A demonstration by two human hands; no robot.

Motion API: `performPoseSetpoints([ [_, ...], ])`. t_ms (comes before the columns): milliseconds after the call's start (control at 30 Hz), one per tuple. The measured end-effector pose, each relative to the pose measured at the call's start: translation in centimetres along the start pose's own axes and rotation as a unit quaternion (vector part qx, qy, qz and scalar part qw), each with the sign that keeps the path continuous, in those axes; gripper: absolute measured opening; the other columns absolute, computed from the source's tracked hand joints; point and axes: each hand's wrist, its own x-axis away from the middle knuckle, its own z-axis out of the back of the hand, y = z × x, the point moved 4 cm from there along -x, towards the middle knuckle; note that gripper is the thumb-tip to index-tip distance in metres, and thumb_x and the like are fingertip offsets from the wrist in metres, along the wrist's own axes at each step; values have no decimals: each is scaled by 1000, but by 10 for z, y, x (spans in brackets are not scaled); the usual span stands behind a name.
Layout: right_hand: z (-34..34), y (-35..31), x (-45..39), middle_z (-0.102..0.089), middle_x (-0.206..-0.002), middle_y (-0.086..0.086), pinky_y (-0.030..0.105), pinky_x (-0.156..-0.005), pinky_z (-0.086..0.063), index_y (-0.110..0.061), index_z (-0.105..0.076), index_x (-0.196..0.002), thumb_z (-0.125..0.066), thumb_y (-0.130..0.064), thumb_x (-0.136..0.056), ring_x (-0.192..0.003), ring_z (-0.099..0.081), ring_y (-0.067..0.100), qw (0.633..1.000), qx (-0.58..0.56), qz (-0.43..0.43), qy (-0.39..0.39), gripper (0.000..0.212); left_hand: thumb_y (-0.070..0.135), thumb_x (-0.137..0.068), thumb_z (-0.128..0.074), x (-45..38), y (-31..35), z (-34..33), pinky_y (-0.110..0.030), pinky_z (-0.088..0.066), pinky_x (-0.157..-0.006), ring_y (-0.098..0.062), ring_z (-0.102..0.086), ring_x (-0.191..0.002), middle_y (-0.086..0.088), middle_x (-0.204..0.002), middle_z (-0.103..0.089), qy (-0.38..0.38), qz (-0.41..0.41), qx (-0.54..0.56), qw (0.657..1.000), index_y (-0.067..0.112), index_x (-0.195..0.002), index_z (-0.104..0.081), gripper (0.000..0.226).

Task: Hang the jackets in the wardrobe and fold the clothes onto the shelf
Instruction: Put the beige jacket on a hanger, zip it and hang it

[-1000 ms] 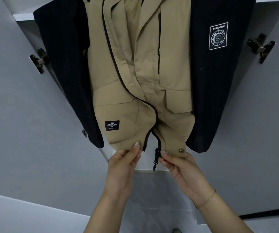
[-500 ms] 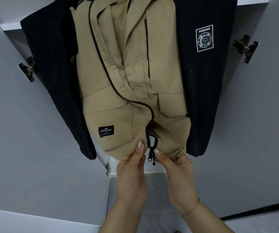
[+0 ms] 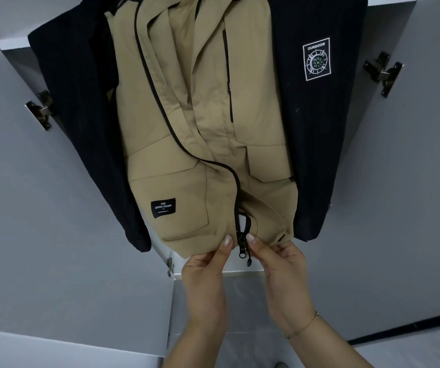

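Two hands meet at the bottom edge of the tan jacket (image 3: pixel 208 144), which hangs in the wardrobe between two dark jackets (image 3: pixel 317 123). In the head view, the left hand (image 3: pixel 208 272) pinches the hem just left of the zipper slider (image 3: pixel 241 241). The right hand (image 3: pixel 279 266) pinches the hem just right of it. The zipper track runs up and away from both grips, so the slider likely has to travel upward. Both hands are about equally near.
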Motion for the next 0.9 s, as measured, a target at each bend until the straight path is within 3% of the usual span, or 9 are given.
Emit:
performPoseSetpoints([
  [200,6,8,-1,-74,-100,15,22,-78,-55,-11,-77,-93,-80,-18,-65,-97,-71,23,1000,-14,-13,10,28,18,-70,-75,3,-9,7,-11,-52,-74,-12,-72,-93,-6,-95,-77,-6,-2,-36,999,12,-88,-79,19],
  [367,9,19,-8,-75,-99,14,25,-79,-55,-8,-74,-99,-73,-24,-73,-95,-71,24,998,50,-39,-24,31,25,-71,-75,0,-17,15,-25,-50,-88,-16,-71,-99,-8,-101,-76,2,31,-15,999,6,-103,-73,37],
  [533,19,32,-5,-68,-74,14,26,-61,-51,-6,-74,-83,-66,-48,-79,-68,-64,19,972,176,-147,-43,42,24,-73,-75,-8,-22,23,-25,-50,-86,-15,-71,-96,-6,-97,-76,13,35,-48,998,7,-100,-73,32],
  [667,23,35,-2,-54,-52,6,21,-45,-40,-11,-68,-62,-64,-35,-89,-46,-48,13,957,251,-134,-53,36,19,-75,-76,-15,-31,31,-21,-55,-83,-13,-72,-91,-6,-94,-76,13,40,-74,996,3,-98,-73,28],
  [800,28,40,-10,-49,-53,2,21,-38,-31,-8,-65,-74,-57,-24,-97,-40,-40,10,958,179,-222,-42,30,7,-83,-73,-20,-52,45,-15,-50,-69,-1,-66,-70,4,-72,-73,25,52,-153,987,2,-81,-71,5],
  [900,23,42,-29,-42,-51,-3,19,-37,-25,-5,-62,-79,-54,-22,-99,-38,-33,6,940,224,-252,-57,27,2,-83,-73,-21,-68,56,-9,-49,-64,-1,-67,-69,-7,-80,-76,54,84,-173,980,-2,-85,-73,5],
])
